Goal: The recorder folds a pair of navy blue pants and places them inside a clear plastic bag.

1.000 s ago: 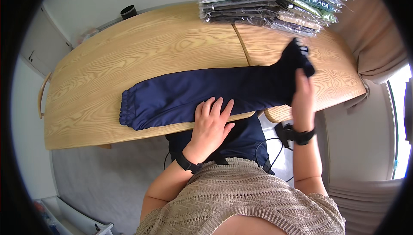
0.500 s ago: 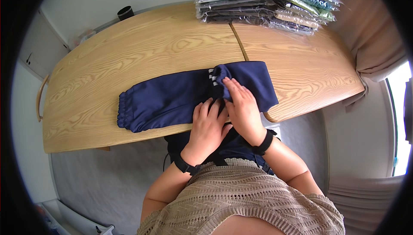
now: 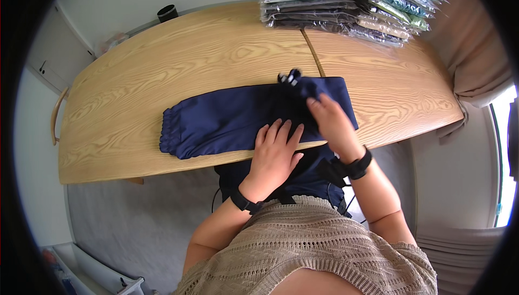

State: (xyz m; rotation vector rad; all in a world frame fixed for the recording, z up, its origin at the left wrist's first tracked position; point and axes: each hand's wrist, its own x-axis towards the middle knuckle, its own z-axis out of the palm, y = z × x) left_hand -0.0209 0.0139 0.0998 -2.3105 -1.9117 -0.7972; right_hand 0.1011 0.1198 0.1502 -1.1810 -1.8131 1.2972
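Note:
Folded navy trousers (image 3: 227, 111) lie along the near edge of the wooden table, their gathered elastic end at the left. My left hand (image 3: 274, 154) rests flat on the cloth near the middle, fingers spread. At the right part of the trousers, my right hand (image 3: 335, 125) grips a fold between thumb and fingers, though motion blurs the fingertips. Just beyond it, a bunched end with white stripes (image 3: 290, 79) is raised off the layer beneath.
A tall stack of clothes in clear plastic bags (image 3: 335, 3) stands at the far right of the table (image 3: 124, 89). A black cup-like container (image 3: 167, 13) is at the far edge. A white bin (image 3: 92, 270) sits on the floor at lower left; a curtain hangs at right.
My right hand has shifted rightward, and the striped end has swung up and away from me. My left hand stays on the trousers. The view has turned slightly.

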